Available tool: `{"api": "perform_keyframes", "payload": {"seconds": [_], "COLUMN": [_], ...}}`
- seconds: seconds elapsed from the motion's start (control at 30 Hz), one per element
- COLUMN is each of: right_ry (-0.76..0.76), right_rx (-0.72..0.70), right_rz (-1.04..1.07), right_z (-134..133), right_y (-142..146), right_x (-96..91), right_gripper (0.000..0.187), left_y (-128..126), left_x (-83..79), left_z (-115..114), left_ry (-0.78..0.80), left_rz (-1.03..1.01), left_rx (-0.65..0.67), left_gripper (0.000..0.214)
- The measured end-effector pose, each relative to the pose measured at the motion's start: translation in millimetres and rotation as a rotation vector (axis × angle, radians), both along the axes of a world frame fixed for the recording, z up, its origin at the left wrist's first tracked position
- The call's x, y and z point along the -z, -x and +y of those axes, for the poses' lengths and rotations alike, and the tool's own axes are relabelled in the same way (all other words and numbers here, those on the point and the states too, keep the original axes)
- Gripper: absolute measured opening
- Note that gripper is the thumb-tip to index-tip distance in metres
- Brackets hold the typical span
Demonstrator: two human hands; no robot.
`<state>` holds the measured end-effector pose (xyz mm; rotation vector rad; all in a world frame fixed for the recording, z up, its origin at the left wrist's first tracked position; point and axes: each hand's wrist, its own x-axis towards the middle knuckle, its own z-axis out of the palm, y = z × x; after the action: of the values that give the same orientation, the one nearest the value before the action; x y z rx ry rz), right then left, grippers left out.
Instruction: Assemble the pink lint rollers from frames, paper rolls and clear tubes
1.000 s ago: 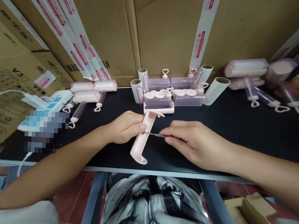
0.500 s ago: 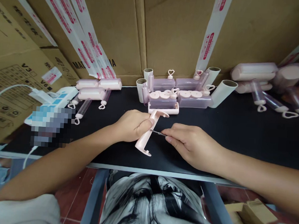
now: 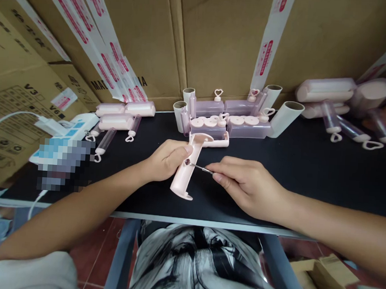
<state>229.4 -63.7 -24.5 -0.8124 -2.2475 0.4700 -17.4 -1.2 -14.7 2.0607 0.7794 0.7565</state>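
My left hand (image 3: 165, 160) grips a pale pink plastic roller handle (image 3: 187, 170) over the black table (image 3: 310, 166), its frame end pointing away from me. My right hand (image 3: 246, 183) pinches a thin metal tool (image 3: 199, 168) whose tip touches a small hole in the handle's side. Just behind the handle stand several lilac clear cases with pink caps (image 3: 227, 120) and white paper tubes (image 3: 285, 118).
Pink rollers and clear heart-topped tubes lie at the left (image 3: 120, 122) and at the far right (image 3: 335, 101). A white power strip with a cable (image 3: 68, 129) sits at the left edge. Cardboard boxes (image 3: 220, 40) wall the back. An open carton (image 3: 329, 277) stands on the floor, right.
My left hand has turned and tilted the pink handle, lifting its frame end. The tool's tip stays at the handle's side while my right hand shifts slightly.
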Motion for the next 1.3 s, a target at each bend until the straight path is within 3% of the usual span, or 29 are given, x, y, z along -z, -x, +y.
{"api": "perform_keyframes", "payload": {"seconds": [0.17,0.3,0.37,0.43,0.53,0.63,0.8,0.9,1.0,1.1,1.17,1.3], "right_ry": [-0.033,0.171,0.293,0.307,0.134,-0.04,-0.007,0.053,0.052,0.056,0.065,0.074], "right_rx": [0.042,0.118,0.09,0.037,0.048,0.128,0.06,0.046,0.068,0.074,0.083,0.079], "right_rz": [0.042,0.22,0.318,0.316,0.222,0.176,0.002,-0.04,-0.036,-0.045,-0.063,-0.104], "right_z": [0.6,2.1,3.1,3.6,1.6,-3.9,-10.4,-9.7,-7.9,-6.0,-4.1,1.4], "right_y": [-2.9,-3.6,-2.5,-3.0,-9.2,-17.1,-16.0,-11.4,-10.0,-11.2,-12.5,-15.3], "right_x": [-3.4,-6.2,-6.9,-9.1,-17.9,-29.4,-33.5,-27.6,-25.0,-26.8,-28.0,-27.2], "right_gripper": [0.026,0.021,0.033,0.037,0.024,0.01,0.014,0.017,0.018,0.019,0.02,0.022], "left_y": [2.9,5.7,4.1,2.3,4.9,13.4,20.7,17.8,14.4,13.5,14.2,17.8], "left_x": [-0.5,-4.0,-5.0,-5.1,-4.3,-4.1,-6.1,-8.3,-11.5,-14.2,-14.3,-13.7], "left_z": [7.7,11.4,7.9,3.6,2.3,6.0,5.7,5.4,8.7,11.5,11.5,10.1], "left_ry": [0.146,0.181,0.172,0.156,0.065,-0.112,-0.294,-0.362,-0.386,-0.303,-0.193,0.083], "left_rz": [-0.056,-0.089,-0.094,-0.105,-0.075,-0.051,0.11,0.214,0.248,0.213,0.215,0.226], "left_rx": [0.04,0.005,0.079,0.19,0.245,0.137,-0.08,-0.025,0.141,0.309,0.318,0.329], "left_gripper": [0.064,0.066,0.06,0.048,0.035,0.035,0.037,0.031,0.017,0.029,0.035,0.027]}}
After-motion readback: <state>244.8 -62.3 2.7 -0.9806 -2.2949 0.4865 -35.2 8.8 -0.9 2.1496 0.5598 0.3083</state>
